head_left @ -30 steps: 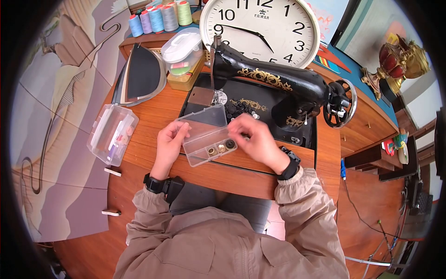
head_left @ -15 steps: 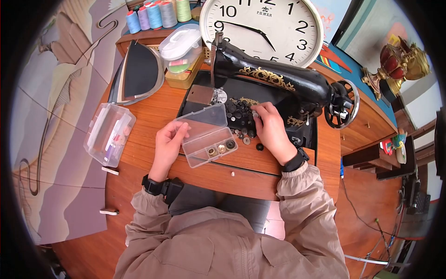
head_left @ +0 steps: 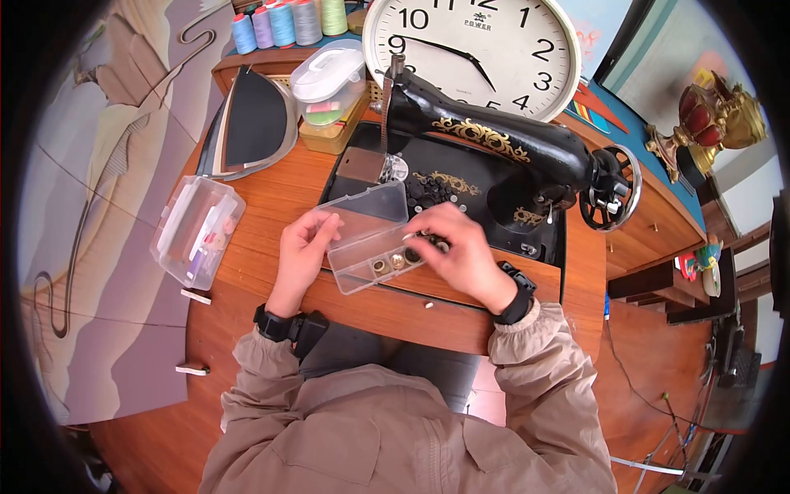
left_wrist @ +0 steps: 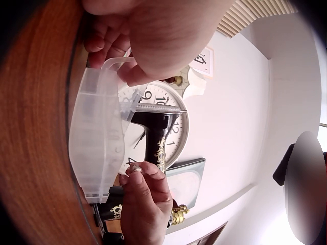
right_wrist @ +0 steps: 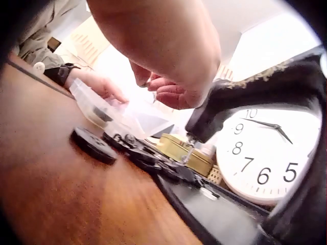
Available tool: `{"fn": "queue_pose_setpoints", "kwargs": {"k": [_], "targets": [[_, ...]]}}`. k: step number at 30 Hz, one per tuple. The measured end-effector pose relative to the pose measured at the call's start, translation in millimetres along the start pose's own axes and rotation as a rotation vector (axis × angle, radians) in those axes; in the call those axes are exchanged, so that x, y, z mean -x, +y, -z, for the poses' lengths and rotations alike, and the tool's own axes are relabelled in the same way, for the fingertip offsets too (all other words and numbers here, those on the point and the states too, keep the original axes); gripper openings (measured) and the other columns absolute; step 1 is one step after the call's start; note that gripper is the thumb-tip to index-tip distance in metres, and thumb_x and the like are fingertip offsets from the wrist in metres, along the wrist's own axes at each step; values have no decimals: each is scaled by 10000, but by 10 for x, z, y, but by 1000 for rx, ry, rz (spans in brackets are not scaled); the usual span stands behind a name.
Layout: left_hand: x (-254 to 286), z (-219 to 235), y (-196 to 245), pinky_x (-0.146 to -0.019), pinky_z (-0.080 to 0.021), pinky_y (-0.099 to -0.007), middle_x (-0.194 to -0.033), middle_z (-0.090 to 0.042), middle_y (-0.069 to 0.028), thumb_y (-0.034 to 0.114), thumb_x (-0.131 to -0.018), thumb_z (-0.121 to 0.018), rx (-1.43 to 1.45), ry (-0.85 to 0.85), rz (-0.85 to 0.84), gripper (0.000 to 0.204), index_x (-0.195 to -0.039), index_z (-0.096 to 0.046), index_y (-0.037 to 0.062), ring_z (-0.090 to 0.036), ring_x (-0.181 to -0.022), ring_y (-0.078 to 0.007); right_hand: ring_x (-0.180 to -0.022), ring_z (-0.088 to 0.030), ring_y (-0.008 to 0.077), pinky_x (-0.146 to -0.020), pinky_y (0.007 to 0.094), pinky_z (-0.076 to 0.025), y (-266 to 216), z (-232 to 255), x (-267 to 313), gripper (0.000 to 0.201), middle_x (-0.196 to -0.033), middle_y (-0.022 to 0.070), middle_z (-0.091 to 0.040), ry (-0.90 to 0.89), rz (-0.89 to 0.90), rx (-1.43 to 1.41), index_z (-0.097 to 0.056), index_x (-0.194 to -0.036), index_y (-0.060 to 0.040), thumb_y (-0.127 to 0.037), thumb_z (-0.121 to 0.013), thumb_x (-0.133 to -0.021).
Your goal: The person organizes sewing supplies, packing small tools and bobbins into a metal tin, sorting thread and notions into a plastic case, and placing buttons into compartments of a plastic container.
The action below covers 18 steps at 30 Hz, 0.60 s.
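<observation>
A clear plastic box (head_left: 360, 257) lies open on the wooden table, its lid (head_left: 366, 208) tipped back, with three round buttons (head_left: 393, 262) in its right end. My left hand (head_left: 317, 232) grips the box's left end, its fingers curled over the rim (left_wrist: 110, 64). Over the right end my right hand (head_left: 417, 239) pinches a small pale button (left_wrist: 135, 168) between thumb and fingers. In the right wrist view the fingers (right_wrist: 156, 84) are bunched above the box (right_wrist: 110, 116). A pile of black buttons (head_left: 428, 191) lies on the sewing machine bed.
A black sewing machine (head_left: 502, 152) stands behind the box, a wall clock (head_left: 473, 45) behind it. Another clear box (head_left: 196, 230) lies at the left, thread spools (head_left: 284, 20) at the back. A tiny white button (head_left: 427, 305) lies near the table's front edge. Loose black buttons (right_wrist: 94, 145) lie under my right hand.
My right hand reached to the button pile on the machine bed, then came back over the box with a small button pinched. The left hand stayed on the box.
</observation>
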<state>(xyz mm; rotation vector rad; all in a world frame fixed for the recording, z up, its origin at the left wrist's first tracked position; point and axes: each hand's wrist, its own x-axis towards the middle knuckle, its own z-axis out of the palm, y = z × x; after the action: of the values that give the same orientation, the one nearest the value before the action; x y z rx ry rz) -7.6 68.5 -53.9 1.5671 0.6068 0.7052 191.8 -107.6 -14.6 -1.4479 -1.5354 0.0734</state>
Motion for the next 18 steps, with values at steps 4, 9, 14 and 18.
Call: {"fn": "queue_pose_setpoints", "kwargs": {"k": [4,9,14,18], "targets": [[4,-10,14,-594,-415,-190,-767,-648,20,202,-1003,-654,-14,11,2,195,-973,-703,16,-525,-643,-29,-869,-629,210,-658,303,-525,-87,-82,56,167,-942,48,-712,-156,-38,-169,-725,-996,-47,3,-760,-841],[5,-7,8,-556,-376,-183,-763,-632,35,210,-1008,-648,31,27,7,183,-960,-699,41,-489,-617,-14,-754,-633,130,-608,276,-503,-101,92,7,112,-851,25,-708,-189,-192,-232,-711,-963,-41,-41,-766,-865],[-4,16,-17,-513,-322,-175,-754,-609,52,217,-1013,-642,128,64,26,173,-948,-688,63,-447,-592,3,-644,-621,66,-565,256,-470,-23,399,-23,137,-717,-4,-680,-830,-537,-499,-699,-897,-31,-123,-794,-865],[-6,24,-27,-514,-333,-177,-763,-617,50,223,-1019,-632,130,57,21,181,-954,-685,62,-465,-595,-1,-654,-662,158,-594,287,-489,27,356,36,186,-729,69,-704,-948,-410,-347,-703,-902,-17,-84,-819,-774]]}}
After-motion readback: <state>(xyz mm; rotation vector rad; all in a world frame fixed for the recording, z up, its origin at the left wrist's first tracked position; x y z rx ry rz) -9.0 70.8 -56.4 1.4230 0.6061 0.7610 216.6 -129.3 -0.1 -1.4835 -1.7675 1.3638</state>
